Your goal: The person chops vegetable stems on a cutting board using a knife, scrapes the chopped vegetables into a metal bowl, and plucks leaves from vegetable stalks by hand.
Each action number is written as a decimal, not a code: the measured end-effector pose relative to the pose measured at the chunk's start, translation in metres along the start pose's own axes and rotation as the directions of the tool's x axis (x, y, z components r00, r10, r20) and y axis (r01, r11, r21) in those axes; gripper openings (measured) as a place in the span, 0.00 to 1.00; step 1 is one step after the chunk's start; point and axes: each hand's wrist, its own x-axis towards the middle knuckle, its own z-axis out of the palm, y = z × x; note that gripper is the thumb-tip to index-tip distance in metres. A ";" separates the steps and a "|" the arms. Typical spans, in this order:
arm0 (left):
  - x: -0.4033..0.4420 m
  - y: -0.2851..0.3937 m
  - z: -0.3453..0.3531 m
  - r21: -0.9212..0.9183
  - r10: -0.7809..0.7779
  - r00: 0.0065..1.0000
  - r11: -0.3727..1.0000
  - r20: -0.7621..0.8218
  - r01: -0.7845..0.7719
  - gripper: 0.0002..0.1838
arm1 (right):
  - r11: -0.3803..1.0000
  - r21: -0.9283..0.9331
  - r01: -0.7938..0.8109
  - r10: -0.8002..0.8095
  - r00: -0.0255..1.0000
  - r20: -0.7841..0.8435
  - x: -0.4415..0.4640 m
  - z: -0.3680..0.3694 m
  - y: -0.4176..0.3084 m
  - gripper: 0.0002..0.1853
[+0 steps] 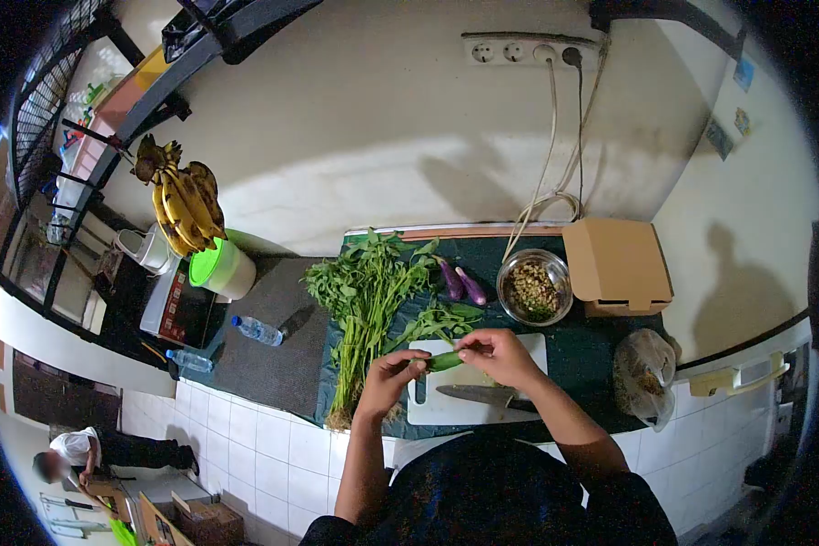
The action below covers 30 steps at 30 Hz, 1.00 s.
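Observation:
Above the white cutting board (423, 411), a long green leaf (444, 361) is stretched between my two hands. My left hand (393, 380) pinches one end of it, and the fingers of my right hand (499, 357) are closed on the other. A knife (473, 394) lies on the board below, its handle partly covered by my right forearm. Left of the board spreads a large bunch of leafy greens (364, 309) with roots at the near end. A smaller pile of picked greens (441, 320) lies just behind the board.
Two purple eggplants (461, 282), a metal bowl of chopped food (535, 288), a cardboard box (617, 264) and a plastic bag (644, 378) stand around the board. Bananas (187, 205) hang at left above a green-lidded container (223, 268). A water bottle (257, 330) lies on the counter. Another person (109, 450) is at far left.

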 end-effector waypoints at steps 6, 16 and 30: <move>-0.003 0.006 -0.004 0.000 -0.048 0.993 0.999 0.104 0.048 0.18 | 0.982 0.122 -0.146 0.144 0.989 0.027 -0.005 -0.005 -0.016 0.08; -0.001 -0.009 0.007 -0.076 0.066 0.995 0.995 0.078 -0.060 0.13 | 0.961 0.215 -0.175 0.172 0.985 0.031 -0.022 -0.010 -0.020 0.10; -0.001 -0.019 0.014 -0.340 -0.010 0.999 0.940 0.040 0.023 0.10 | 0.990 0.075 -0.121 0.112 0.988 0.104 -0.044 -0.014 -0.024 0.12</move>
